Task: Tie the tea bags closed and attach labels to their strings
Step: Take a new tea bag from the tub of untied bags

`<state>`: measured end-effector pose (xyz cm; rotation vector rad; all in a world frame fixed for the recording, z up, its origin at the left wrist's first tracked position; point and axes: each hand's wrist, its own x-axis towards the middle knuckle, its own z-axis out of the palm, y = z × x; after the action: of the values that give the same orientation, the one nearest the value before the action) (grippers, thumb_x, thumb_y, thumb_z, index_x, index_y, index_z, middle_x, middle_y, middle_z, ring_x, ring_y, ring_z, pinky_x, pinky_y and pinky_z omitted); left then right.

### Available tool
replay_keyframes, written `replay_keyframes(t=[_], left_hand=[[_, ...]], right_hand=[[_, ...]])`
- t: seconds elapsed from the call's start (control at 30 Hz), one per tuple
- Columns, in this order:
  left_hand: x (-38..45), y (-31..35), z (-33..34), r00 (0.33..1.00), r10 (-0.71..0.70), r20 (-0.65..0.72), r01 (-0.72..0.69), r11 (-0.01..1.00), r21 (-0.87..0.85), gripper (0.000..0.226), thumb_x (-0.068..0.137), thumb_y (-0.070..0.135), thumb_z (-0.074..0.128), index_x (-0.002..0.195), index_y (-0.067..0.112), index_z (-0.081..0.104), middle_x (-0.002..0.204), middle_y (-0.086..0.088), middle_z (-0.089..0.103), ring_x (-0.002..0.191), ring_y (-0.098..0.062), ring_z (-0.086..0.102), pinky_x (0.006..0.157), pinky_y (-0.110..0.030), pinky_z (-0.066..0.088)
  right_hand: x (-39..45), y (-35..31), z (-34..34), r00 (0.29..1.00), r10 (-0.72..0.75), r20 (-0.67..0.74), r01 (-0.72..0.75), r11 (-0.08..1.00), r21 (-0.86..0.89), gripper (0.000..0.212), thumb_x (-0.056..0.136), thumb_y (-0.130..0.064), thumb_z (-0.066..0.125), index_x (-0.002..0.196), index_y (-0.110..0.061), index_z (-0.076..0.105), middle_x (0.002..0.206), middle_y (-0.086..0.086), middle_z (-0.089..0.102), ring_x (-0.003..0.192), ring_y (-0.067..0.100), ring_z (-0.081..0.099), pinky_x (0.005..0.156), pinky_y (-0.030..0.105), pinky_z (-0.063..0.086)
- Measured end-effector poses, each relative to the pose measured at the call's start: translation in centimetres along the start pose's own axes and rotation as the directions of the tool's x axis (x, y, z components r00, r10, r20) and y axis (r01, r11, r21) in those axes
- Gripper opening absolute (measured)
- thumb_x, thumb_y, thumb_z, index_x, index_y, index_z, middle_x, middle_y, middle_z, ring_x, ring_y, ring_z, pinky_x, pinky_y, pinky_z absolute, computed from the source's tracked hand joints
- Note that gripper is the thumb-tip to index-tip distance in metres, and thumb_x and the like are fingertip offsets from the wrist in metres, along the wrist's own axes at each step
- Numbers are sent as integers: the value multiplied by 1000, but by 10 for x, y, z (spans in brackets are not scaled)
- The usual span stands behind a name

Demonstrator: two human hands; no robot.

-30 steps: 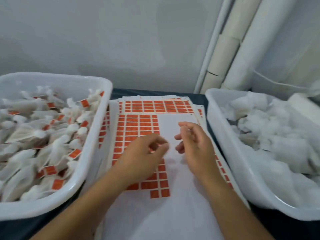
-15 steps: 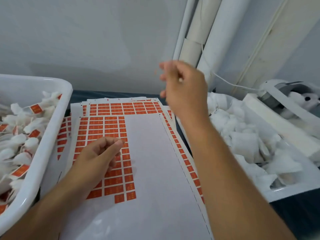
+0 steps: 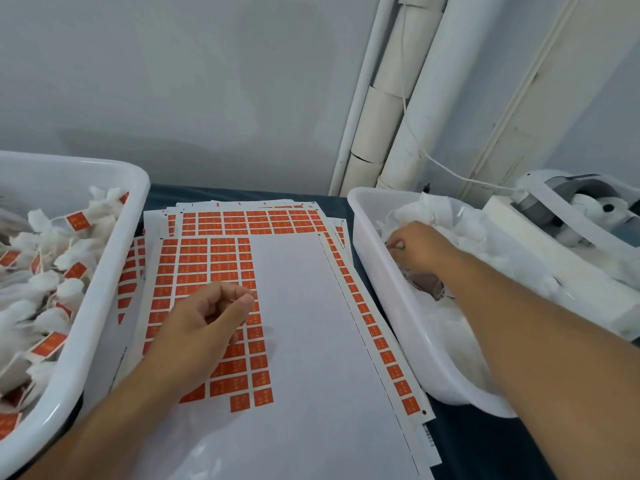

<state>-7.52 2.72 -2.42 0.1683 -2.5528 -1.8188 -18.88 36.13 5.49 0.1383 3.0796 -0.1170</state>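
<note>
My left hand [image 3: 204, 320] hovers over the sheet of orange labels [image 3: 207, 261], fingers curled and thumb pressed to forefinger; I see nothing between them. My right hand [image 3: 419, 247] reaches into the right white bin [image 3: 374, 271], its fingers curled into the pile of loose white tea bags [image 3: 433, 213] and closing on one. The left white bin [image 3: 104, 271] holds several tied tea bags [image 3: 52, 275] with orange labels on their strings.
More label sheets lie stacked under the top one on the dark table. A white dispenser machine [image 3: 571, 209] stands at the far right, with a white string [image 3: 450, 171] running to it from the white pipes [image 3: 426, 98] on the wall.
My right hand has dropped from its raised position by the pipes into the right bin. The left hand has stayed over the labels. The view has shifted to the right.
</note>
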Motion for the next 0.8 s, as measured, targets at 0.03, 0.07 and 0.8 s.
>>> replay_keyframes(t=[0.03,0.07,0.8], left_hand=[[0,0,0,1000,3,-4,-3,1000,6,32,81,61,54,94,35,69,75,20,70,76,-13,68,63,-18,46],[0,-1,0,1000,5,-8,-5,1000,9,33,80,62,53,94,36,69,76,18,70,77,-12,68,64,-18,46],[1,-3,-1,998,68,-3,-67,997,34,5,97,46,60,102,44,61,88,35,63,84,18,59,44,-1,41]], right_hand=[[0,-3,4,1000,-17,16,17,1000,-18,15,95,-22,65,85,-28,73,98,-1,71,82,20,64,74,30,50],[1,-6,8,1000,-14,26,15,999,-34,16,95,-21,65,82,-29,70,94,-2,68,77,19,62,70,29,48],[24,0,-13,836,179,-519,165,820,549,50,100,-49,56,88,-6,77,79,4,75,76,24,70,82,46,58]])
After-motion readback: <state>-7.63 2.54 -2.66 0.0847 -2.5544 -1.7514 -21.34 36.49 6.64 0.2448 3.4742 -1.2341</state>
